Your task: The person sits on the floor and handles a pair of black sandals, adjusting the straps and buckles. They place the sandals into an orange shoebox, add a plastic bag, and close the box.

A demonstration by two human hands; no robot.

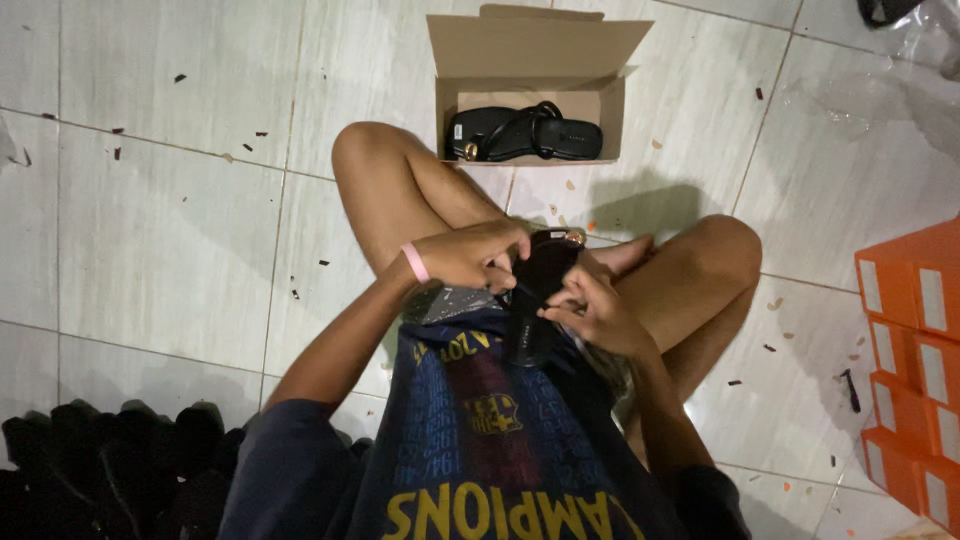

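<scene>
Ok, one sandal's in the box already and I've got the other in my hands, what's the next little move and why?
Probably lay the sandal into the open cardboard box beside its mate. Both the left hand and the right hand hold it over your lap, and the box ahead shows room next to the single sandal in it.

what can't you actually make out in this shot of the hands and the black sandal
Head view only:
- Black sandal: mostly covered by the left hand and right hand; what the fingers do to it is hidden.
- Sandal in the cardboard box: the box's front wall hides its lower part.
- Orange boxes: cut off by the right edge.
- Dark pile: too dim, cut off by the bottom-left corner.
</scene>
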